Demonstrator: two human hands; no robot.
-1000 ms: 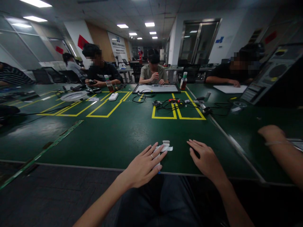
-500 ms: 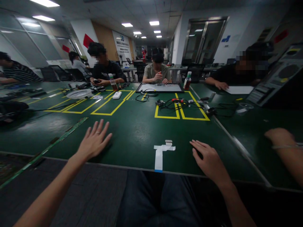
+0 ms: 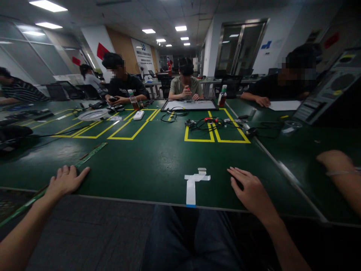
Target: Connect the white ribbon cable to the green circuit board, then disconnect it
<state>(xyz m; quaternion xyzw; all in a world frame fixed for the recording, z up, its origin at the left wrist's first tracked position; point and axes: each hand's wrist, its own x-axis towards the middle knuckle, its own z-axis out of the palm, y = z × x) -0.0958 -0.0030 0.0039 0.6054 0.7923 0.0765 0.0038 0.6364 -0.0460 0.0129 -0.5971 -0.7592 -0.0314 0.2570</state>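
Note:
My left hand [image 3: 65, 180] lies over the long thin green circuit strip [image 3: 91, 155] at the left, its thumb stretched out to the right and its fingertips on or just past the strip. Part of the strip is hidden under this hand. On the green table [image 3: 158, 158], my right hand [image 3: 249, 188] rests with nothing in it, fingers extended and thumb apart. Left of that hand, near the front edge, lies a white flat cable [image 3: 191, 192] with a crosspiece, a small connector end and a blue tip.
Yellow tape outlines [image 3: 121, 138], black cables [image 3: 201, 125] and a white fan-like grille [image 3: 94, 114] lie farther back. Two bottles [image 3: 222, 96] stand near a framed panel [image 3: 191, 105]. Several people sit around; another person's hand [image 3: 335, 160] is at the right, below a computer case [image 3: 324, 94].
My left hand has moved left from the bare tabletop onto the green strip. My right hand has stayed in nearly the same place. The view has shifted slightly.

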